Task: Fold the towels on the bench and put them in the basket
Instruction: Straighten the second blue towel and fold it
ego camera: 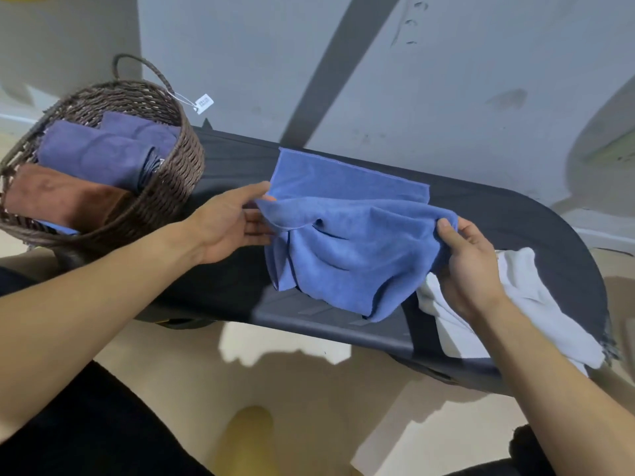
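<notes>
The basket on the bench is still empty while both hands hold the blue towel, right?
Not quite. The head view shows the basket already holds folded towels, dark blue and brown. The rest stands: left hand and right hand both hold the blue towel over the bench.

You see a blue towel [347, 242] of soft, matt cloth with a fine nap. The white towel [536, 304] is smooth thin cloth. Your basket [178, 173] is rough brown woven wicker, and the bench [532, 221] has a dark matt surface.
</notes>
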Demonstrator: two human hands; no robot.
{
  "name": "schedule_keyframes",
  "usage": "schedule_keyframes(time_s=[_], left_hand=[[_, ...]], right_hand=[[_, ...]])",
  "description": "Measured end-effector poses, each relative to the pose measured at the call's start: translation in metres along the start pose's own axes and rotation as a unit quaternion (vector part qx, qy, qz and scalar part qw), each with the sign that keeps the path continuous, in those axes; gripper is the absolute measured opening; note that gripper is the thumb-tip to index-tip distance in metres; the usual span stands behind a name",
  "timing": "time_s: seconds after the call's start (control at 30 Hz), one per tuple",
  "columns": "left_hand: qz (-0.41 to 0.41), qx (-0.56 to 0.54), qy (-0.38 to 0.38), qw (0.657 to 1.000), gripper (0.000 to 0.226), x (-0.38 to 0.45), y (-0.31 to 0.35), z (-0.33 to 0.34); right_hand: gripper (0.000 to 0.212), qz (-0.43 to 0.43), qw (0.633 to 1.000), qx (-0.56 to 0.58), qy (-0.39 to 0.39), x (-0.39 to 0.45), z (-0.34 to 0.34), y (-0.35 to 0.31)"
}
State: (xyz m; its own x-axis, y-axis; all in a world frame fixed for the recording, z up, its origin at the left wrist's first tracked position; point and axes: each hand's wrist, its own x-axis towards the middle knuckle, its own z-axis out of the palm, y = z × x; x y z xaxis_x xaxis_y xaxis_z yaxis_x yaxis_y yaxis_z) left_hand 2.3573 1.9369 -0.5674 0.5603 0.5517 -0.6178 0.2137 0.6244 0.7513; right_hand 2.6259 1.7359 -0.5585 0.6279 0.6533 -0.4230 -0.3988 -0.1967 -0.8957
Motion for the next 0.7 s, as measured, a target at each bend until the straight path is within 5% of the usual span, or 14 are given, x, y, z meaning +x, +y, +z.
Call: schedule_keyframes(time_s=[0.1,0.17,0.27,0.37,0.53,0.7], left_hand=[[-0.007,0.131,0.026,0.991,0.043,0.004,-0.012,-0.001],[-0.013,0.238,0.051,0.970,0.043,0.002,-0.023,0.005],[-0.034,0.375,0.043,0.925,0.040,-0.002,-0.040,0.009],[-0.062,0.482,0.015,0.874,0.040,-0.007,-0.049,0.012],[0.016,0.527,0.055,0.848,0.017,-0.009,-0.061,0.020],[0.083,0.463,0.056,0.881,0.013,-0.006,-0.061,0.023]], right_hand=[[0.031,0.047,0.995,-0.063,-0.054,0.002,0.000,0.007],[0.036,0.043,0.974,-0.210,-0.069,0.002,-0.002,0.015],[0.037,0.018,0.845,-0.519,-0.124,-0.002,-0.010,0.020],[0.041,0.084,0.759,-0.607,-0.222,-0.014,-0.014,0.022],[0.037,0.015,0.750,-0.633,-0.191,-0.026,-0.003,0.035],[0.021,-0.002,0.816,-0.549,-0.181,-0.021,0.000,0.035]])
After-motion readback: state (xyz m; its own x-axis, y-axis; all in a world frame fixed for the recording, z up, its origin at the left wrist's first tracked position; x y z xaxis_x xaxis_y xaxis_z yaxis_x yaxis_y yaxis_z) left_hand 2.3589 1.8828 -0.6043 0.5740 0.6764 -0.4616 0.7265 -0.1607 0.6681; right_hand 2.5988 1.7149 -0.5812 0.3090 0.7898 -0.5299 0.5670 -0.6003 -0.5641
